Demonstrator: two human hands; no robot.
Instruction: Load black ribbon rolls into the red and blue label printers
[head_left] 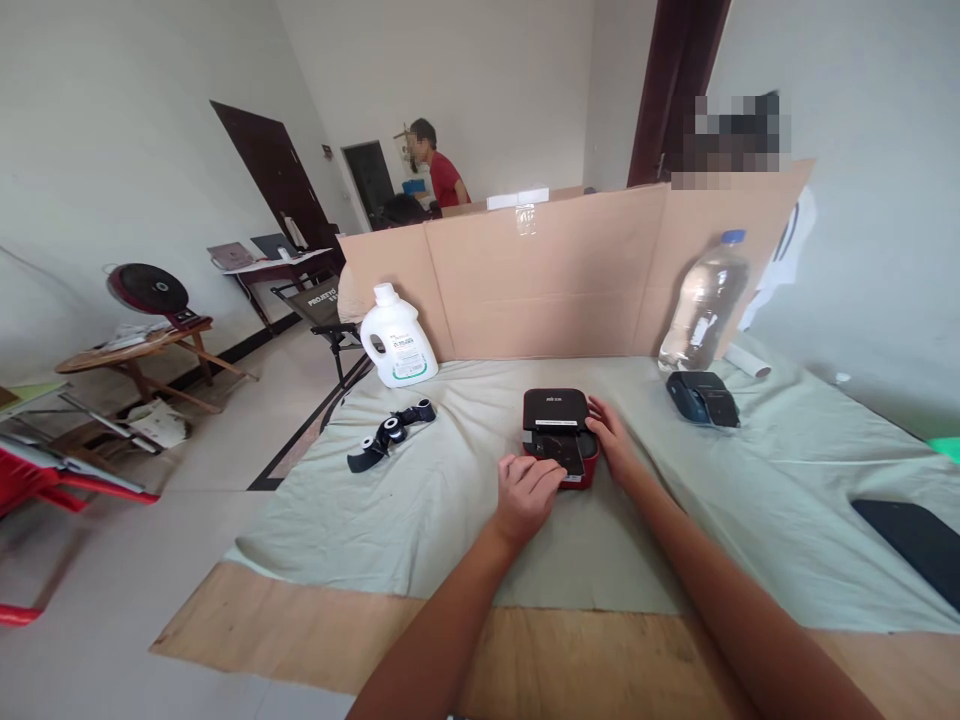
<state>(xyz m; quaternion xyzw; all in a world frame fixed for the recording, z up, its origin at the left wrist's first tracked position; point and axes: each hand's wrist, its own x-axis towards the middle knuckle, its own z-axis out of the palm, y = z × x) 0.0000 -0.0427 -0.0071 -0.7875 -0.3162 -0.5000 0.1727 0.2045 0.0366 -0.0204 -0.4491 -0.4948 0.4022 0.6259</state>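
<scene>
A small black and red label printer (559, 432) sits on the pale green cloth (450, 500) in the middle of the table, its black lid up. My left hand (527, 492) is curled against its front left corner, fingers bent on the casing. My right hand (613, 438) lies along its right side, fingers wrapped round the edge. Both hands grip the printer.
A white detergent bottle (397, 338) and black tape rolls (390, 434) lie to the left. A second dark printer (703, 398) and a clear water bottle (703, 305) stand right, before a cardboard screen (540, 280). A black tablet (915, 540) lies far right. A person in red stands behind.
</scene>
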